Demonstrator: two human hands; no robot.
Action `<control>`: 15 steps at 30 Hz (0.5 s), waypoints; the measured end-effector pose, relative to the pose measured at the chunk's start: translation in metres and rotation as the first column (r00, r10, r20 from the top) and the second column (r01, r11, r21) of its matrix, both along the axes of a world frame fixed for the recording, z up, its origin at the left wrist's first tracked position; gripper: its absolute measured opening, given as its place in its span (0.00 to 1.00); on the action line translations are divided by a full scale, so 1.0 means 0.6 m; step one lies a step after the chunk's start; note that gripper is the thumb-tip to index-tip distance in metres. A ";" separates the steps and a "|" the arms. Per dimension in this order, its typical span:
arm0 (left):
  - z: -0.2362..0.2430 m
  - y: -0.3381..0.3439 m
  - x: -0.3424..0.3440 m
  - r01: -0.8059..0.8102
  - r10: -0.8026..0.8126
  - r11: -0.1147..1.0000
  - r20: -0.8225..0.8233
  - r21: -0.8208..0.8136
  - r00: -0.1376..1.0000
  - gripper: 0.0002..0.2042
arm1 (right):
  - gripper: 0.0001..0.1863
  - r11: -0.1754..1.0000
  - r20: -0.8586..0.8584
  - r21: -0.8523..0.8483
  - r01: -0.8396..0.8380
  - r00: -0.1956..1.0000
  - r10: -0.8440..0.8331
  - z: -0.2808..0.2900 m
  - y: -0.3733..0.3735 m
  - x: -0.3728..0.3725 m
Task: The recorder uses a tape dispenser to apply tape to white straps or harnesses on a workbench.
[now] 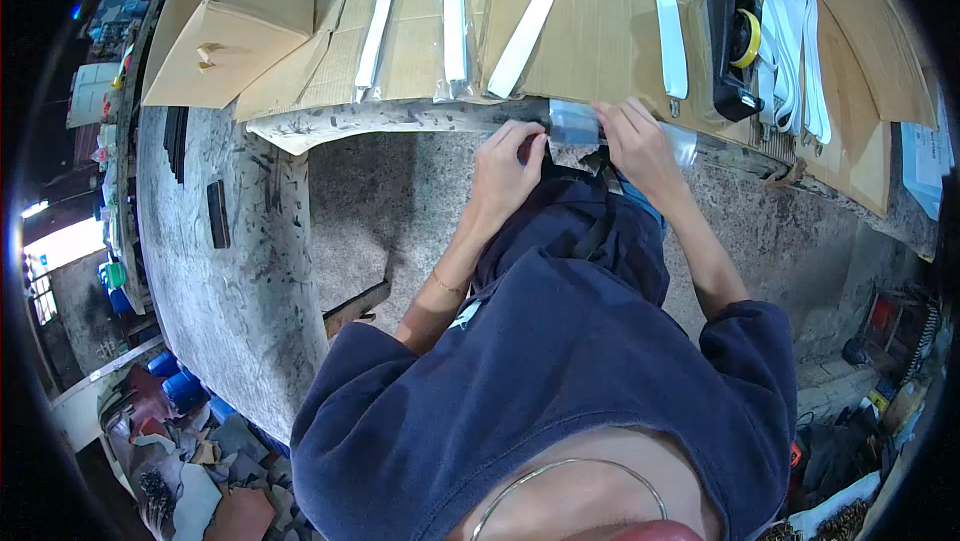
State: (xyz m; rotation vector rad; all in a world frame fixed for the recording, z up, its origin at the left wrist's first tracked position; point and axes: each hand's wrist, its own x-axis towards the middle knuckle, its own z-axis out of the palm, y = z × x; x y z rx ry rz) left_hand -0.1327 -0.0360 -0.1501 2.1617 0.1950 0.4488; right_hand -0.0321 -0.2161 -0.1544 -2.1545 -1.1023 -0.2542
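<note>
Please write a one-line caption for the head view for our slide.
Right hand holding clear plastic, left hand close by, in front of white straps laid out on cardboard.

Glossy plastic film (573, 123), matt cardboard sheet (612, 53)

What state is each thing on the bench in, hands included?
Left hand, grip bent inward, exact hold unclear
Right hand, grip closed on clear plastic
Clear plastic, held at bench edge, seal unclear
Single white straps, laid out, apart
Strap bundle, looped, loosely gathered
Tape dispenser, yellow roll loaded
Cardboard, spread, creased
</note>
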 end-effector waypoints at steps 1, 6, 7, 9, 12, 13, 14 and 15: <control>-0.003 0.001 0.006 -0.004 0.004 1.000 0.003 -0.003 1.000 0.04 | 0.05 0.999 -0.015 -0.002 0.036 0.999 -0.036 0.000 0.002 0.002; 0.022 0.013 0.080 0.087 -0.160 0.893 0.132 0.442 0.978 0.13 | 0.07 0.963 -0.514 0.154 0.220 0.850 -0.112 -0.010 0.018 0.020; 0.015 0.019 0.095 0.163 -0.206 0.874 0.045 0.458 0.977 0.17 | 0.09 0.935 -0.684 0.193 0.297 0.724 -0.089 -0.009 0.021 0.025; 0.000 0.021 0.103 0.174 -0.201 0.853 0.001 0.493 0.980 0.18 | 0.09 0.918 -0.694 0.199 0.343 0.711 -0.115 -0.005 0.026 0.033; -0.006 0.015 0.115 0.176 -0.184 0.824 -0.039 0.539 0.982 0.19 | 0.09 0.830 -0.680 0.346 0.438 0.726 -0.099 0.018 0.027 0.066; -0.010 0.012 0.113 0.166 -0.169 0.818 -0.045 0.551 0.985 0.19 | 0.09 0.795 -0.661 0.384 0.471 0.740 -0.119 0.046 0.024 0.075; -0.012 0.013 0.111 0.159 -0.162 0.821 -0.044 0.549 0.986 0.19 | 0.08 0.770 -0.560 0.483 0.417 0.823 -0.095 0.083 0.016 0.090; -0.015 0.019 0.106 0.144 -0.146 0.827 -0.039 0.543 0.988 0.19 | 0.08 0.744 -0.448 0.574 0.341 0.892 -0.064 0.125 0.001 0.111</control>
